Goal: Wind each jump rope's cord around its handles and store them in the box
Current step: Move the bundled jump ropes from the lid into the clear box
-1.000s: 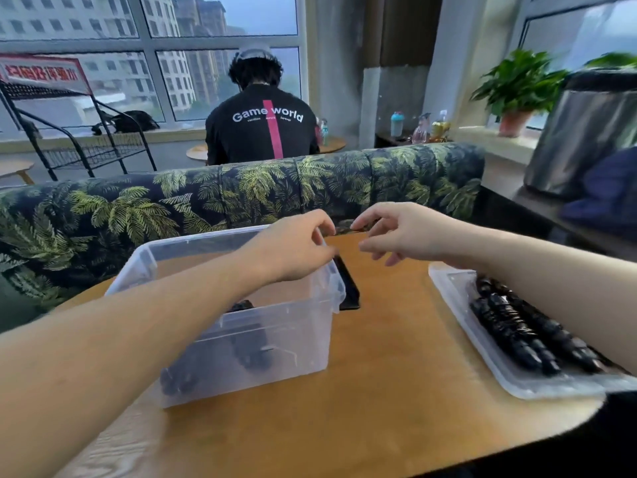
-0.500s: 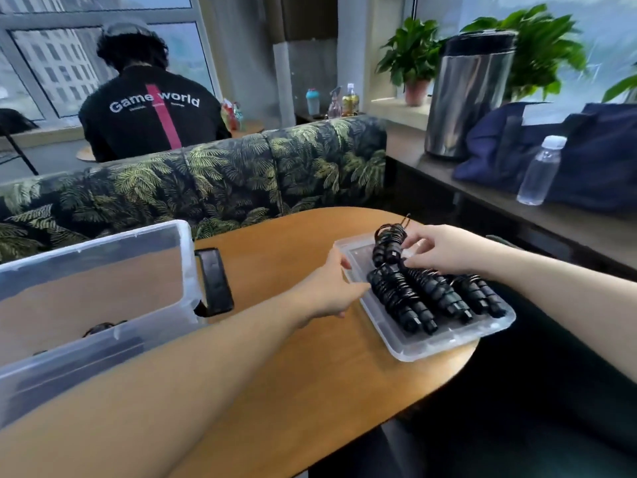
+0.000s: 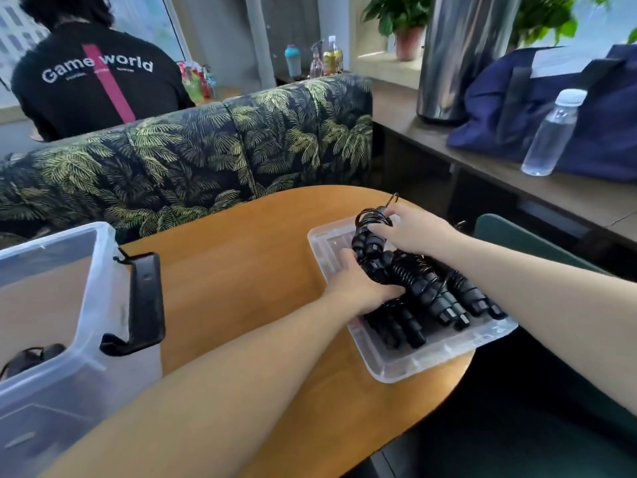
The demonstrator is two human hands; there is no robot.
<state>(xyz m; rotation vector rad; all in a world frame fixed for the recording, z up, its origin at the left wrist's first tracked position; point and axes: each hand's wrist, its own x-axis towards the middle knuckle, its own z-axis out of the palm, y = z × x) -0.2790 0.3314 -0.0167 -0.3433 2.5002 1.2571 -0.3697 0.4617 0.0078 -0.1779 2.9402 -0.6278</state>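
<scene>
1. Head view: my right hand (image 3: 412, 232) reaches over the far end of the shallow clear tray (image 3: 427, 360) at the right edge of the wooden table (image 3: 241, 270). Its fingers are curled round the upper end of one black jump rope (image 3: 370, 241), which is tilted up out of the pile, cord loops bunched at the top.
2. My left hand (image 3: 358, 288) comes in from the left and grips the lower part of that same rope; the thumb lies on the near side, and the fingers are hidden behind the handles.
3. The other wound ropes (image 3: 437, 298) lie side by side in the tray, just beside and under both hands.
4. The storage box (image 3: 86, 305) stands at the table's left edge, well apart from the hands, with something dark (image 3: 31, 357) in its bottom. A black phone (image 3: 146, 301) lies just beside its right wall.
</scene>
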